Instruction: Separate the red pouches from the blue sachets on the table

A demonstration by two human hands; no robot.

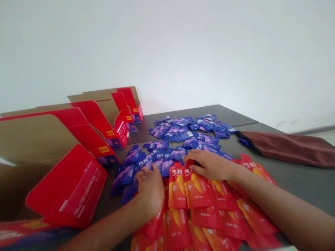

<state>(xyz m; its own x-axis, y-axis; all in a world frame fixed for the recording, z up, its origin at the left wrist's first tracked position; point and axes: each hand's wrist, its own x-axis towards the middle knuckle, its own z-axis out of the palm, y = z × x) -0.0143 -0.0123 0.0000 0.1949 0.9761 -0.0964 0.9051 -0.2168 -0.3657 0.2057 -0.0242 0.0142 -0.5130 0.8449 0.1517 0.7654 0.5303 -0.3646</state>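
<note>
Red pouches with a yellow fruit print [197, 191] lie in an overlapping heap in front of me. My right hand [211, 165] reaches over them, its thumb and fingers closed at the top end of one red pouch. Just left of the heap, my left hand [150, 186] has its fingers curled down where the red pouches meet the blue-purple pouches [145, 162]; what its fingertips hold, if anything, is hidden. More blue pouches [180, 129] form a loose pile farther back.
Several open red cardboard boxes [87, 120] stand in a row on the left, the nearest with a flap [70, 188] jutting toward my left arm. A brown cloth bag [293, 148] lies at the right on the dark table [277, 184]. Behind is a white wall [167, 52].
</note>
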